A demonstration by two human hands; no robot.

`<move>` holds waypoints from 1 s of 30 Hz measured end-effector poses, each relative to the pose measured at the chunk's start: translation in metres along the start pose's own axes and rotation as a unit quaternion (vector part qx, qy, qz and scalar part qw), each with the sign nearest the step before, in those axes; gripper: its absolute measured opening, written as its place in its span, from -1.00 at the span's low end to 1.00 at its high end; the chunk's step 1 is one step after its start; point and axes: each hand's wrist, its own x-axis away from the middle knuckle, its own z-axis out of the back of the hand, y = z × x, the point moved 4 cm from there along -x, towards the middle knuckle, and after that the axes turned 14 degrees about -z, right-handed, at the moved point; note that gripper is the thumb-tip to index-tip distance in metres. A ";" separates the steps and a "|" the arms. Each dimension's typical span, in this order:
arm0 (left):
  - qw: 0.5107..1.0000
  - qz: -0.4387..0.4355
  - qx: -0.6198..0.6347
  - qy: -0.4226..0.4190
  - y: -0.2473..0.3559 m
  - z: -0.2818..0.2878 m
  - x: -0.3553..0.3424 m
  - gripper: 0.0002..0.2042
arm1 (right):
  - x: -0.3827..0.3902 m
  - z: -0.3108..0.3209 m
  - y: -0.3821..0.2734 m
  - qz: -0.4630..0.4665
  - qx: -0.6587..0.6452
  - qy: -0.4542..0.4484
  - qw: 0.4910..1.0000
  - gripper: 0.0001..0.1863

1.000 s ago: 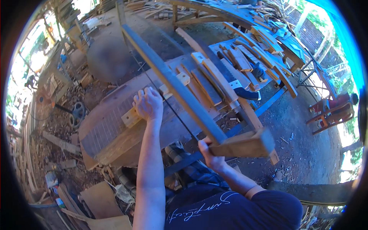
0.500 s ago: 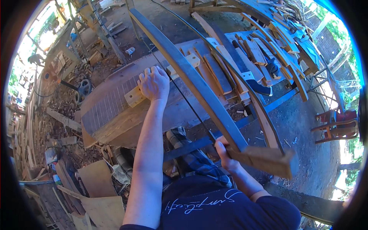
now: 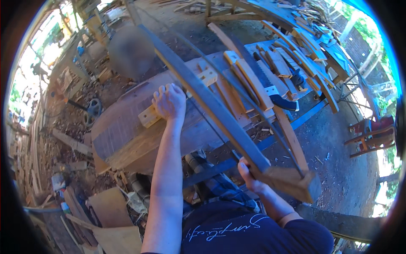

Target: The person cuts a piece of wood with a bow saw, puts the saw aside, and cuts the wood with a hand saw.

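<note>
My left hand (image 3: 169, 101) is closed over a pale wooden block with holes (image 3: 149, 116) lying on a large board (image 3: 118, 139) across the workbench. A long wooden frame saw (image 3: 198, 95) crosses diagonally above it, its thin blade (image 3: 211, 125) passing just right of my left hand. My right hand (image 3: 250, 175) is wrapped round the saw's near end, low on the right. Right of the saw lie several wooden pieces (image 3: 253, 84) and a hand saw (image 3: 282, 101) with a black handle.
Beyond are a trestle table (image 3: 228, 15) and curved timbers (image 3: 296, 55). A red chair (image 3: 372, 137) stands at right. Offcuts (image 3: 72, 144), cardboard sheets (image 3: 110, 207) and a spoked wheel (image 3: 92, 109) lie at left. A blurred patch hides the area at upper left.
Compared with one second ago, my right hand and the saw's near end have shifted down and right, away from my left hand. My left hand still grips the block.
</note>
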 end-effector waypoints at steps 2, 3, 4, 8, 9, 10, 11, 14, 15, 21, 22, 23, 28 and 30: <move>1.000 -0.007 0.016 0.015 0.004 -0.004 0.000 -0.76 | -0.005 0.006 0.008 0.001 -0.022 0.026 0.999 -0.90; 1.000 -0.006 0.005 0.024 -0.004 0.000 0.002 -0.76 | -0.016 -0.011 0.013 -0.017 0.041 -0.005 0.999 -0.91; 0.999 -0.013 0.018 0.028 -0.005 -0.002 0.004 -0.76 | -0.028 -0.027 0.017 -0.039 0.107 -0.032 0.993 -0.91; 1.000 -0.003 -0.018 0.013 -0.008 -0.009 0.005 -0.76 | -0.087 -0.071 -0.023 0.060 -0.063 0.061 0.994 -0.91; 0.999 0.007 -0.037 0.000 -0.007 -0.007 0.005 -0.76 | -0.090 -0.071 -0.028 0.034 -0.128 0.069 0.989 -0.91; 0.999 0.007 -0.033 0.002 -0.005 -0.006 0.004 -0.76 | -0.085 -0.065 -0.027 0.036 -0.125 0.072 0.989 -0.91; 1.000 0.006 -0.024 0.000 -0.003 -0.007 0.005 -0.76 | -0.075 -0.057 -0.019 0.013 -0.077 0.062 0.995 -0.93; 1.000 0.001 -0.015 0.005 -0.003 -0.005 0.001 -0.76 | -0.033 -0.033 0.050 -0.078 -0.094 -0.007 0.993 -0.96; 1.000 -0.004 -0.022 0.005 -0.007 -0.006 0.003 -0.77 | -0.029 -0.024 0.032 -0.079 -0.091 -0.013 0.993 -0.96; 0.999 -0.006 0.005 0.042 -0.008 -0.006 0.005 -0.76 | -0.042 -0.047 -0.002 -0.005 0.034 0.035 0.999 -0.89; 0.999 -0.006 0.002 0.047 -0.002 -0.008 0.002 -0.76 | -0.055 -0.053 0.001 -0.019 -0.031 0.047 0.998 -0.88; 0.999 -0.005 -0.003 0.049 -0.001 -0.006 0.001 -0.75 | -0.058 -0.055 -0.004 -0.030 -0.032 0.035 0.998 -0.88; 0.999 0.037 -0.018 -0.014 -0.012 -0.011 -0.004 -0.75 | -0.028 -0.019 0.001 -0.040 -0.008 -0.019 0.999 -0.93; 0.999 0.041 -0.016 -0.015 -0.013 -0.008 -0.003 -0.74 | 0.000 0.003 -0.001 0.010 -0.001 -0.020 1.000 -0.93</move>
